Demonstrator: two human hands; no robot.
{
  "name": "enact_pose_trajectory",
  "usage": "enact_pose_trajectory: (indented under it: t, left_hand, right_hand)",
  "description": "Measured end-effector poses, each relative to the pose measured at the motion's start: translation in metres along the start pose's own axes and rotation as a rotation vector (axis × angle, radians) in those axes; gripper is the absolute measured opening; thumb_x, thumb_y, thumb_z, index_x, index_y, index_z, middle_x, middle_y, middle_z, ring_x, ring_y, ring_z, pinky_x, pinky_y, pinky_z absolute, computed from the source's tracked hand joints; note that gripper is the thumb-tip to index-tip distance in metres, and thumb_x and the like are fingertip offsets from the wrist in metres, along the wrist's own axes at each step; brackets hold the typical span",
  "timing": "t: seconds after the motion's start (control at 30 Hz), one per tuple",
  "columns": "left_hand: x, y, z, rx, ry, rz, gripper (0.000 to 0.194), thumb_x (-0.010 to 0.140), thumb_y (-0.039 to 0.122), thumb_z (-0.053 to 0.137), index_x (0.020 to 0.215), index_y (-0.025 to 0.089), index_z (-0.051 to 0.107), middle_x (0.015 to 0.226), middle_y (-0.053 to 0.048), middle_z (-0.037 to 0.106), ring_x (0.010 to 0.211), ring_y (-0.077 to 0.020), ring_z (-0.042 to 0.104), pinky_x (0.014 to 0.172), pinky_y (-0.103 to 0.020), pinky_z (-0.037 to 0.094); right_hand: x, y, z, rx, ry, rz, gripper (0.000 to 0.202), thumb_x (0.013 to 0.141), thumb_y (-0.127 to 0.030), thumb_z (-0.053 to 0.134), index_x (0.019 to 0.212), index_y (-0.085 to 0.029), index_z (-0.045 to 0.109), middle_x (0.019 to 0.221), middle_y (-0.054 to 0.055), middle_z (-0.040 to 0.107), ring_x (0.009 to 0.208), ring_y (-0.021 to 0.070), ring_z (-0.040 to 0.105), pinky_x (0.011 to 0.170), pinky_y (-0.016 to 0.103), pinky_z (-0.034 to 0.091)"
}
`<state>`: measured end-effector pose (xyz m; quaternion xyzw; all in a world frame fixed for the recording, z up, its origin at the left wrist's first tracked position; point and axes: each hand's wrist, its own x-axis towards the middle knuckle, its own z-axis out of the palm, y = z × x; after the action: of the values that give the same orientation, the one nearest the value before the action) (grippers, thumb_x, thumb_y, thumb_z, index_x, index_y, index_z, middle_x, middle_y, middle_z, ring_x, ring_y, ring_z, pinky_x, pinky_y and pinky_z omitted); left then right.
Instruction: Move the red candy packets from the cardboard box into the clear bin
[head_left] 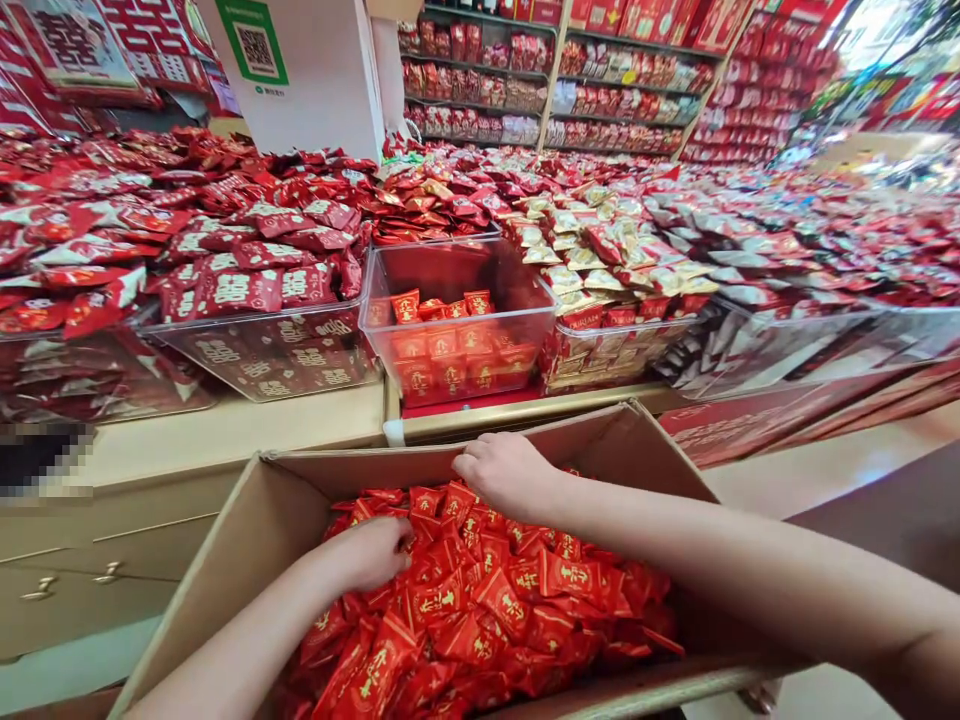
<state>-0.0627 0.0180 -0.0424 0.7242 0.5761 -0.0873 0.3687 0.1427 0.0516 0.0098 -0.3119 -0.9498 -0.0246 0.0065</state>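
Note:
Many small red packets with gold print [480,610] fill a cardboard box [255,540]. Down among them at the left is my left hand [375,552], its fingers curled and touching packets; what they hold, if anything, is hidden. My right hand [504,475] is over the far part of the box, near its back edge, with fingers bent downward and mostly hidden behind the hand. Just beyond the box, a clear plastic bin [457,330] is partly filled with neat rows of similar red packets.
Clear bins of dark red packets [262,350] and gold-and-red packets [622,350] flank the middle bin. A white box with a QR code [315,90] stands behind. Stocked shelves [555,90] line the back. Drawers with handles [112,570] are at the left.

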Motion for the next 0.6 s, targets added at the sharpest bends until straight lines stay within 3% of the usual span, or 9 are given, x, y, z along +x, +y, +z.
enact_pose_trajectory:
  t: [0.17,0.23,0.37,0.6]
  left_hand:
    - [-0.001,0.001,-0.004,-0.016,0.009,0.022,0.031,0.063,0.021,0.052,0.092,0.021,0.061,0.078,-0.006,0.066,0.069,-0.0207,0.058,0.058,-0.027,0.038]
    - [-0.001,0.001,-0.004,-0.018,0.012,0.017,0.032,0.063,0.021,0.051,0.094,0.021,0.061,0.073,-0.005,0.066,0.065,-0.0198,0.058,0.056,-0.026,0.038]
    - [0.001,0.002,-0.004,-0.022,0.006,-0.001,0.029,0.063,0.018,0.053,0.091,0.017,0.061,0.071,-0.004,0.065,0.062,-0.0160,0.056,0.058,-0.028,0.039]
    - [0.002,0.001,-0.006,-0.112,0.034,-0.011,0.028,0.058,0.017,0.054,0.084,0.021,0.064,0.060,-0.001,0.063,0.057,-0.0169,0.056,0.052,-0.025,0.037]
  right_hand:
    - [0.002,-0.006,0.018,0.199,-0.296,0.268,0.018,0.075,-0.013,0.040,0.082,-0.012,0.056,0.079,0.014,0.061,0.075,0.0213,0.057,0.063,0.031,0.042]
    - [-0.002,-0.002,0.035,0.234,-0.345,0.330,0.018,0.073,-0.010,0.041,0.084,-0.010,0.057,0.081,0.015,0.061,0.074,0.0209,0.058,0.063,0.030,0.043]
    - [-0.002,0.002,0.063,0.301,-0.313,0.358,0.025,0.071,-0.007,0.043,0.093,-0.010,0.054,0.091,0.017,0.059,0.083,0.0227,0.057,0.068,0.033,0.042]
    - [0.013,-0.011,0.088,0.564,-0.226,0.468,0.032,0.068,-0.024,0.051,0.098,-0.013,0.052,0.096,0.012,0.058,0.085,0.0206,0.055,0.067,0.027,0.042]
